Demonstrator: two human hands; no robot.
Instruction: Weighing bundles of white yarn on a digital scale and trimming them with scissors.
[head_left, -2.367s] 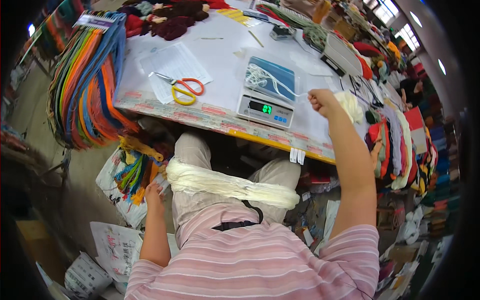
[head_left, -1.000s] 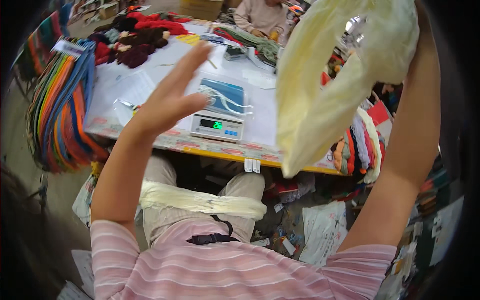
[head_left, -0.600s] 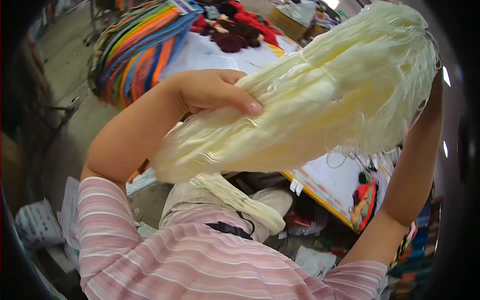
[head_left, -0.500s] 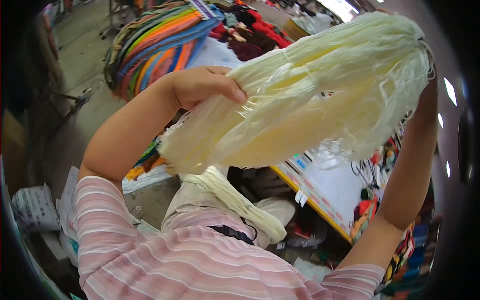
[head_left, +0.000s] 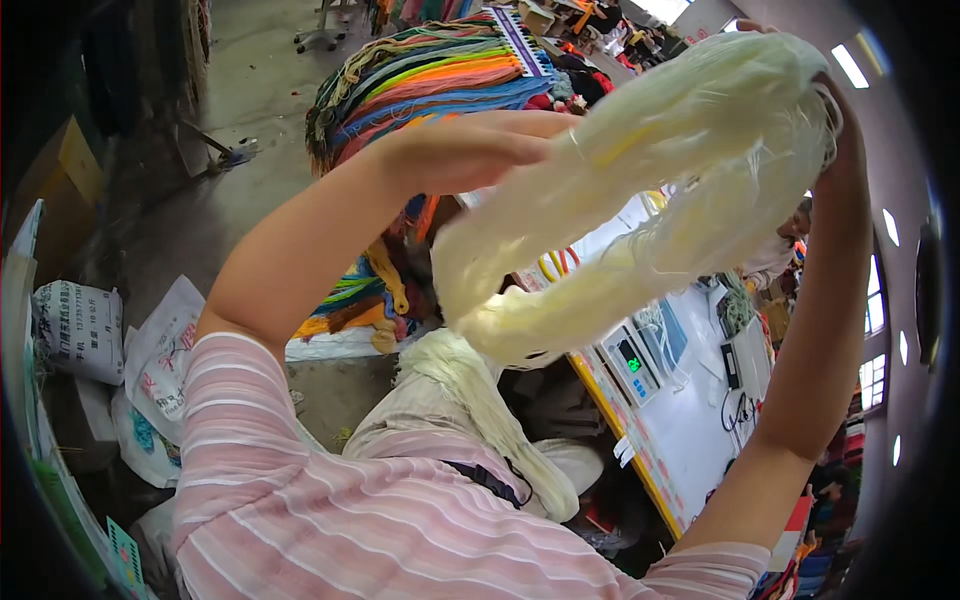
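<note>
A big loop of pale cream yarn [head_left: 640, 190] is stretched in the air between both of my raised hands. My left hand [head_left: 470, 150] grips one end of the skein at upper middle. At the top right edge my right hand [head_left: 835, 130] holds the other end, mostly hidden behind the strands. A second cream skein [head_left: 480, 400] lies across my lap below. Beyond the yarn a small digital scale [head_left: 630, 358] with a green display sits on the white table [head_left: 690, 430].
Bundles of many-coloured yarn [head_left: 440, 75] hang over the table's end. White printed sacks [head_left: 150, 370] and a cardboard box [head_left: 60, 170] lie on the concrete floor at left. Another person [head_left: 785, 250] is partly visible behind the yarn at right.
My right hand lifted the cream skein off the table; my left hand rose and took hold of its other end. The view has swung left and tilted, with both arms raised.
</note>
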